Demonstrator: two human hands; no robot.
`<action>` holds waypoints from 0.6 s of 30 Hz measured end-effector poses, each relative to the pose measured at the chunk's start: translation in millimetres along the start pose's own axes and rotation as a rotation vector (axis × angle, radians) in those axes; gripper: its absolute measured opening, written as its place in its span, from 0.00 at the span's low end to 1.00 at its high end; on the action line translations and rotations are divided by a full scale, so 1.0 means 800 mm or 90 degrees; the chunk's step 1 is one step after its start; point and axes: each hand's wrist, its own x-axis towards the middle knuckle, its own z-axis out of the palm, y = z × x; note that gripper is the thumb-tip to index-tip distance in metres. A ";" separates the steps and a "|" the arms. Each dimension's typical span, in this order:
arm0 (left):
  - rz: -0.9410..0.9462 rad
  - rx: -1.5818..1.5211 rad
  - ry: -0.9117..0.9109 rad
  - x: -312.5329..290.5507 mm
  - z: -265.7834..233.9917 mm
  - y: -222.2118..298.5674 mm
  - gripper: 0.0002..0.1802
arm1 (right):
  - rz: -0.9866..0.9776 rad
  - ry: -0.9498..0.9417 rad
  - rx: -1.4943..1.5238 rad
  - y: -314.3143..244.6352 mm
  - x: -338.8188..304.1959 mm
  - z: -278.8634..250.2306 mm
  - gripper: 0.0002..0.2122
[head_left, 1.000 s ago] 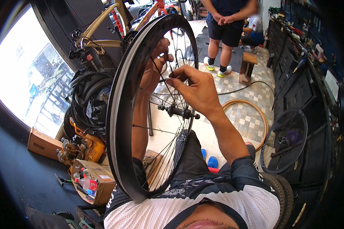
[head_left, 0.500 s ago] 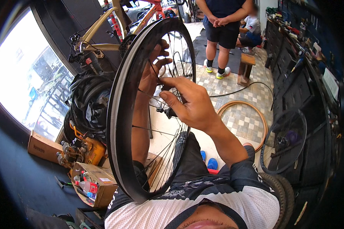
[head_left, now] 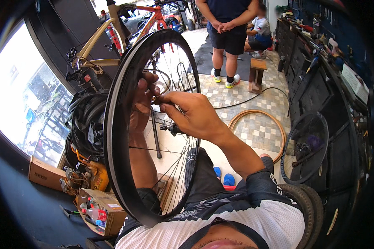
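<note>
A black bicycle wheel [head_left: 114, 137] with a deep rim stands upright before me, its lower rim against my shirt. My left hand [head_left: 144, 93] is seen through the spokes, its fingers curled close to the rim's inner side. What those fingers hold is hidden. From the right, my right hand [head_left: 191, 114] reaches to the wheel with thumb and forefinger pinched on a thin dark spoke, its fingertips beside the left fingers. Below the right hand sits the wheel's hub [head_left: 172, 128], with more spokes running down to the rim.
A tan bike frame [head_left: 93, 45] and a bundle of black tyres [head_left: 87, 116] are at the left. An open cardboard box [head_left: 112, 216] holds bottles. A person stands ahead near a wooden stool [head_left: 257, 74]. Tan hoops [head_left: 281, 141] and another wheel [head_left: 284, 162] lie right, by black cabinets [head_left: 311, 91].
The wheel and both hands have shifted left and slightly down in view. My left fingers have curled in, and the two hands' fingertips are closer together.
</note>
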 end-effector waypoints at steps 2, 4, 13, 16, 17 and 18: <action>0.064 0.015 -0.031 0.001 -0.001 -0.007 0.16 | 0.016 -0.015 -0.017 -0.004 0.001 -0.002 0.09; 0.065 0.037 0.000 0.004 -0.004 -0.006 0.18 | 0.008 -0.038 -0.027 -0.007 0.004 -0.003 0.09; -0.016 0.123 0.016 -0.010 0.006 0.016 0.22 | 0.048 -0.098 -0.048 -0.006 0.005 -0.013 0.08; 0.081 0.099 -0.023 -0.012 -0.012 0.000 0.19 | 0.032 -0.093 -0.036 -0.010 0.002 -0.009 0.08; 0.119 0.116 -0.025 -0.011 -0.012 -0.004 0.19 | 0.025 -0.080 -0.024 -0.009 0.002 -0.005 0.08; 0.094 0.101 -0.040 -0.008 -0.005 -0.003 0.19 | 0.024 -0.059 -0.018 -0.006 -0.001 -0.006 0.08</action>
